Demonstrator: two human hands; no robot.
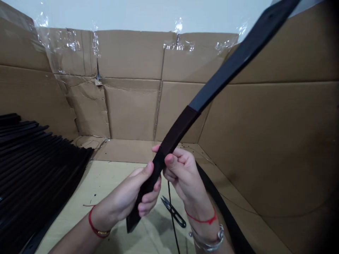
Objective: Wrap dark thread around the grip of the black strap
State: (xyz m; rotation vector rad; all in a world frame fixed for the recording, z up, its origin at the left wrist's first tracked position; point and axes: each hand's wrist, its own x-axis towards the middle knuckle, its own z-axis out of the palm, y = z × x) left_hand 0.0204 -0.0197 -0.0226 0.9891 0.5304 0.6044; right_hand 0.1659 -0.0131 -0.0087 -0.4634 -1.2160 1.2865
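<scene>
Both hands grip a long black strap (221,83), which rises diagonally toward the upper right and leaves the frame. A dark brown covered section (177,128) sits on the strap just above my right hand (184,174). My left hand (124,199) closes around the strap's lower part, whose pointed end (131,222) sticks out below my fingers. Black-handled thread snips (173,215) lie on the board beneath my hands, untouched.
A pile of several black straps (34,158) lies at the left. A thin black cord (172,211) hangs below my hands, and a black band (225,211) runs along the lower right. Taped cardboard walls (132,109) surround the pale work surface (79,222).
</scene>
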